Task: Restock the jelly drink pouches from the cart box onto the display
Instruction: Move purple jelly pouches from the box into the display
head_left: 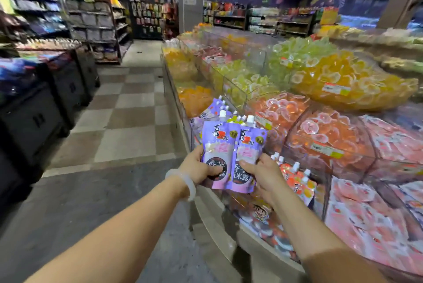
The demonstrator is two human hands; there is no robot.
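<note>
**Mei:** Supermarket aisle, checkered floor (128,108), shelves behind. What are the hands doing?

**Jun:** Both are clamped on purple spouted pouches, held side by side over the display's front edge (219,216). The left hand (200,168) grips the left pouch (217,145) low down, thumb across its face; the right hand (263,172) grips the right pouch (248,147) the same way.

**Mei:** Which way do they point?

**Jun:** Upright, long axis vertical, white caps on top, printed faces toward the camera.

**Mei:** How will they handle?

**Jun:** Soft and floppy, I'd judge, with glossy film that may slip; the lower body is a sound hold, the stiff spout another.

**Mei:** And around them?

**Jun:** More purple pouches (211,111) stand in the bin just behind, orange pouches (297,179) to the right, jelly cups (279,108) in clear bins beyond. No cart box shows.
</note>
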